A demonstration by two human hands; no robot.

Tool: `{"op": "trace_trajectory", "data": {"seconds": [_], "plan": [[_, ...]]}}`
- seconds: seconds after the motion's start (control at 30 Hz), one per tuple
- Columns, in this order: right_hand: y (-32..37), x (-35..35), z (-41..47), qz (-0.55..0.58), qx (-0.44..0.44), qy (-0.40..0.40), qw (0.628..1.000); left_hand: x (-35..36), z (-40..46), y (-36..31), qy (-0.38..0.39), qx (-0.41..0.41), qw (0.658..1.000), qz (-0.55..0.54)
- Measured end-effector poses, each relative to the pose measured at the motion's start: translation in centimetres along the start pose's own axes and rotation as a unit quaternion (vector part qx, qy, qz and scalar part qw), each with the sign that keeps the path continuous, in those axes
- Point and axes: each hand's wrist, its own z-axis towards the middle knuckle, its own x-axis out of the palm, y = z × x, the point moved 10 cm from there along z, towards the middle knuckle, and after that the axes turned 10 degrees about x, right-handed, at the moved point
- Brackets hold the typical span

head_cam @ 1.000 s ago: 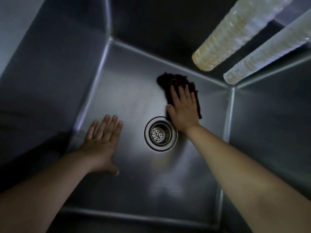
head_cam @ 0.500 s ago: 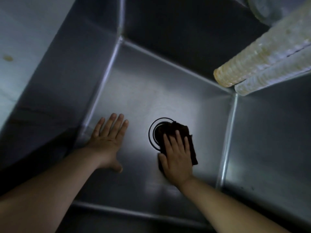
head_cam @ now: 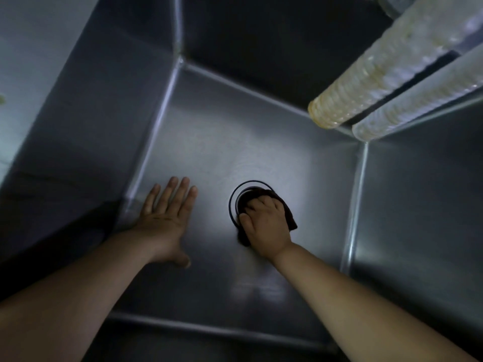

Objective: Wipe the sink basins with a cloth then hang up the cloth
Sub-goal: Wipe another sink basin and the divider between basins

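I look down into a deep stainless steel sink basin [head_cam: 214, 142]. My right hand [head_cam: 265, 223] presses a dark brown cloth [head_cam: 290, 220] onto the round drain [head_cam: 235, 197] in the basin floor, fingers curled over the cloth. The cloth and hand hide most of the drain; only its left rim shows. My left hand [head_cam: 167, 218] lies flat on the basin floor near the left wall, fingers spread, holding nothing.
Two ribbed translucent hoses [head_cam: 371, 82] hang into the basin from the upper right, ending above the back right corner. Steel walls enclose the basin on all sides. A pale counter surface [head_cam: 23, 61] lies at the upper left.
My right hand dragged the cloth from the back of the basin toward me onto the drain, then curled its fingers over it. The left hand stayed flat in place.
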Motion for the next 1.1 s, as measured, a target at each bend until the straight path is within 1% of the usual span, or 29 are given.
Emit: {"op": "trace_trajectory", "data": {"seconds": [0.07,0.2,0.4,0.47,0.5,0.6,0.67,0.73,0.9,1.0,1.1], "plan": [[-0.1,-0.2,0.1,0.006,-0.029,0.006,1.0,0.0,0.0,-0.1,-0.002,0.003,1.0,0.004],[0.2,-0.8,0.3,-0.013,-0.065,-0.022,0.998,0.2,0.2,0.0,-0.004,0.0,1.0,0.008],[0.2,0.5,-0.5,-0.071,-0.087,0.032,0.993,-0.1,-0.2,-0.5,-0.009,-0.006,1.0,0.016],[0.3,0.4,-0.4,-0.08,-0.089,0.039,0.992,-0.4,-0.2,-0.9,-0.022,-0.015,0.999,0.037],[0.3,0.5,-0.4,-0.082,-0.091,0.042,0.992,-0.7,-0.1,-1.6,-0.029,-0.004,0.998,0.053],[0.2,0.5,-0.6,-0.081,-0.097,0.048,0.991,-0.9,0.9,-5.9,-0.045,0.104,0.988,0.101],[0.1,0.5,-0.7,-0.077,-0.094,0.046,0.992,-0.9,2.2,-7.4,-0.045,0.132,0.985,0.105],[0.0,0.7,-0.9,-0.075,-0.092,0.044,0.992,-0.5,3.4,-7.5,-0.042,0.126,0.984,0.117],[-0.4,0.2,-1.0,-0.036,-0.093,-0.004,0.995,0.8,4.6,-6.6,-0.021,0.116,0.985,0.124],[-0.1,0.3,-1.1,-0.064,-0.114,-0.009,0.991,0.9,4.6,-6.7,-0.015,0.112,0.985,0.131],[0.0,0.2,-1.3,-0.093,-0.114,-0.002,0.989,1.0,4.8,-6.5,-0.019,0.103,0.986,0.133]]}}
